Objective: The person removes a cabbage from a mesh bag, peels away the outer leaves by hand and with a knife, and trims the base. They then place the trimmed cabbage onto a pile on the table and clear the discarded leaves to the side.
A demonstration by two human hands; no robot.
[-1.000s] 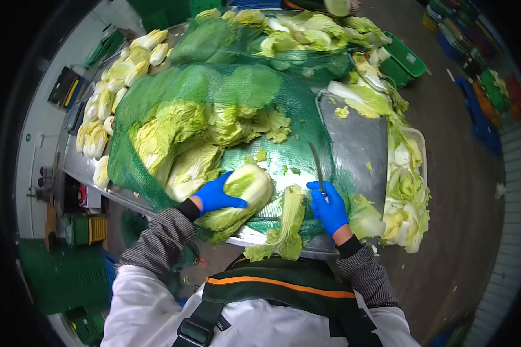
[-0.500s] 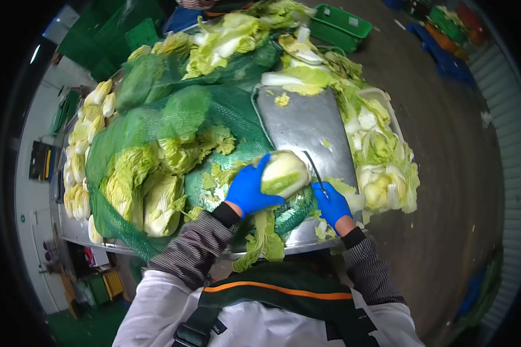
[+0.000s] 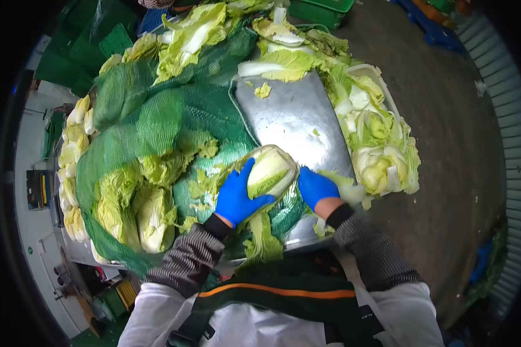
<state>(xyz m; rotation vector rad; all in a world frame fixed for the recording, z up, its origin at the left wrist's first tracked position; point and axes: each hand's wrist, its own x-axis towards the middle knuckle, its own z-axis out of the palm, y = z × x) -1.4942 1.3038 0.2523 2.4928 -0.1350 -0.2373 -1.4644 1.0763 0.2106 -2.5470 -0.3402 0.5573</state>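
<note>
A pale Chinese cabbage [image 3: 272, 172] lies on its side near the front edge of the table. My left hand [image 3: 240, 195], in a blue glove, grips its left side with the thumb spread along the front. At the cabbage's right end is my right hand [image 3: 317, 188], also gloved in blue, its fingers closed. The knife it held half a second ago is hidden now by the hand and the cabbage. A loose leaf [image 3: 263, 238] hangs below the cabbage over the table edge.
Green netting [image 3: 173, 121] covers the table's left side, with whole cabbages [image 3: 155, 218] inside it. A metal surface [image 3: 295, 115] lies beyond my hands. Trimmed leaves fill a pale crate [image 3: 382, 87] at right. Several trimmed cabbages [image 3: 72, 150] line the far left.
My right hand has moved up and left to the cabbage's end, and the knife has gone out of sight. My left hand still grips the cabbage. The camera view has shifted.
</note>
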